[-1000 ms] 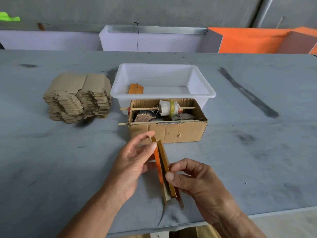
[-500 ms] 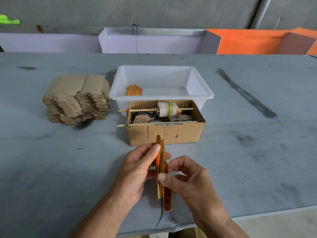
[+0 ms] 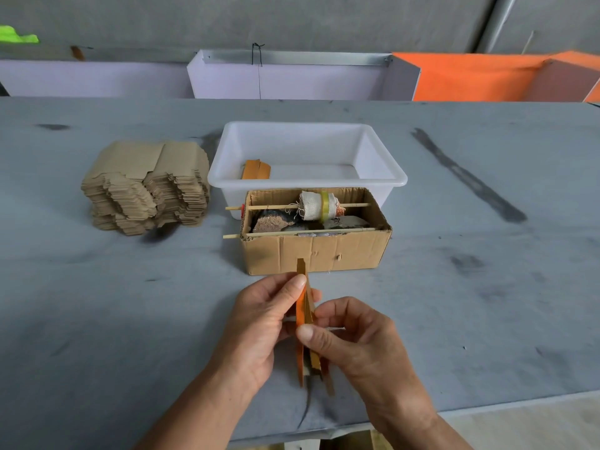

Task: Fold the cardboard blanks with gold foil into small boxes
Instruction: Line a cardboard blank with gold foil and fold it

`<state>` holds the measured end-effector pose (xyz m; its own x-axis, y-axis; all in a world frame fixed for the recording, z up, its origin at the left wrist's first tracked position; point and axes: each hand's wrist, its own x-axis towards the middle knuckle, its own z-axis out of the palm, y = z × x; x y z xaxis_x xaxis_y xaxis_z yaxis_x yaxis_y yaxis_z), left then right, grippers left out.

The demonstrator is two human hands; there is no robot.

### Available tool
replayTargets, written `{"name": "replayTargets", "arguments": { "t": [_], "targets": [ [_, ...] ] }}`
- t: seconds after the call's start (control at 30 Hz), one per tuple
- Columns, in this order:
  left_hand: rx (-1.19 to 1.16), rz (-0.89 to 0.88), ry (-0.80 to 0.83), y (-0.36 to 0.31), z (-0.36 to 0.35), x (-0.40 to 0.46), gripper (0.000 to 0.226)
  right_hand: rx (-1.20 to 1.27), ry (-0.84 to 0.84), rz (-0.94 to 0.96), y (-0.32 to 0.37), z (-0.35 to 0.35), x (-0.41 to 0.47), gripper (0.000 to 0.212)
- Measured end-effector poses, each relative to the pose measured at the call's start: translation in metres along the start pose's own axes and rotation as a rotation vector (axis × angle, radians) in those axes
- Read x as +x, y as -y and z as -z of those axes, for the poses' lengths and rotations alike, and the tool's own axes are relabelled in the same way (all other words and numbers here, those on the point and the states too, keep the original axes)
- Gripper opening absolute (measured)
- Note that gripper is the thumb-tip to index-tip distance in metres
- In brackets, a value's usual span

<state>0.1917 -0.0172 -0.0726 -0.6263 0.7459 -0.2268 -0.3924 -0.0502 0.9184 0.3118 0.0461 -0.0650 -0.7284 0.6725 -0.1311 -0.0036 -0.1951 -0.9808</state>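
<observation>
Far left, a tall stack of blanks (image 3: 146,186) waits unfolded. One folded box (image 3: 256,169) lies in the tub (image 3: 383,164). Near centre, our left hand (image 3: 263,316) and right hand (image 3: 350,339) pinch a half-folded blank (image 3: 304,315). Mostly undone.

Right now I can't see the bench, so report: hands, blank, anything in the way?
Left hand and right hand both pinch the blank, edge-on, pressed nearly flat. Cardboard box just beyond. Nothing blocking.

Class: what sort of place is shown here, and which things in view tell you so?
Probably a small hand-assembly workshop. A tall stack of cardboard blanks waits on a bare grey worktable, a white tub holds one folded piece, and a rough concrete wall stands behind.
</observation>
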Motion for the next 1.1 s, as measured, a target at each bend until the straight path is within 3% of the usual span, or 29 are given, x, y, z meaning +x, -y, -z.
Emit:
{"name": "replayTargets", "arguments": {
  "t": [0.1,0.2,0.43,0.6,0.73,0.9,1.03,1.1],
  "targets": [
    [-0.009,-0.039,0.006,0.0,0.001,0.0,0.044,-0.172,-0.038,0.055,0.0,0.003,0.0,0.017],
    [0.023,-0.143,0.023,-0.001,0.006,0.0,0.05,-0.327,-0.084,0.152,0.001,0.009,0.001,0.017],
    [0.176,-0.252,0.046,-0.008,0.014,0.002,0.023,-0.244,-0.029,0.14,0.002,0.018,0.003,0.023],
    [0.146,-0.208,0.105,-0.013,0.015,-0.001,0.03,-0.178,-0.012,0.122,0.003,0.022,0.005,0.019],
    [0.158,-0.161,0.178,-0.017,0.019,-0.002,0.023,-0.192,-0.012,0.126,0.004,0.027,0.007,0.026],
    [0.119,-0.096,-0.006,-0.013,0.016,0.0,0.004,-0.226,0.014,0.147,0.001,0.03,0.011,0.026],
    [0.068,-0.044,-0.139,-0.008,0.013,0.003,0.011,-0.264,0.035,0.162,0.0,0.033,0.013,0.021],
    [-0.001,-0.035,-0.195,-0.008,0.012,0.004,0.009,-0.272,-0.062,0.215,0.001,0.036,0.011,0.017]
  ]
}}
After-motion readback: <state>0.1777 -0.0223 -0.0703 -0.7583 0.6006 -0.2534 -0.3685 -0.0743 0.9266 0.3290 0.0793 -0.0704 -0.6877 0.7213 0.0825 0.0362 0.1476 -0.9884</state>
